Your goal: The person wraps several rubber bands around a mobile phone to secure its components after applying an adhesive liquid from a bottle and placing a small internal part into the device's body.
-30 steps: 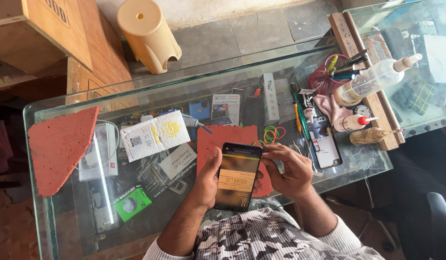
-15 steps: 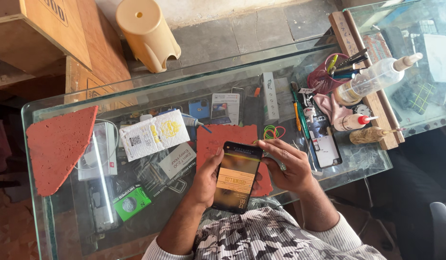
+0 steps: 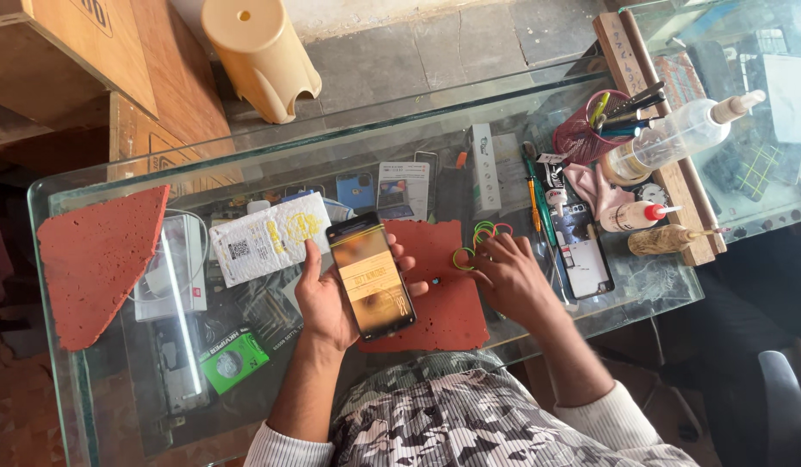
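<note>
Head view, looking down on a glass-topped bench (image 3: pixel 590 298) with goods showing through the pane. The left hand (image 3: pixel 327 303) holds a smartphone (image 3: pixel 371 277) upright in the palm, screen lit amber and facing up; its grip is closed around the phone's edges, thumb at the left side and fingertips showing at the right edge. The phone hovers over the left margin of a red rubber work mat (image 3: pixel 443 294) that lies flat on the glass in front of the person. The right hand (image 3: pixel 508 277) rests on the mat's right edge, fingers spread and slack, grip loose and holding nothing; its fingertips reach a small heap of coloured rubber bands (image 3: pixel 480 238), green and red, lying at the mat's upper right corner. Just beside that hand on the right lies a phone back cover or opened handset (image 3: pixel 582 251), dark and white, flat on the glass. Beyond it stand a red mesh pen holder (image 3: pixel 582 138) with tools, a clear squeeze bottle (image 3: pixel 677 134) lying tilted, and a small white glue bottle with a red cap (image 3: pixel 629 216). To the far left a triangular red mat piece (image 3: pixel 98 259) lies on the bench, well apart from both hands. A white printed packet (image 3: pixel 266 238) lies just left of the phone. A beige plastic stool (image 3: pixel 258 52) stands on the floor beyond the bench.
</note>
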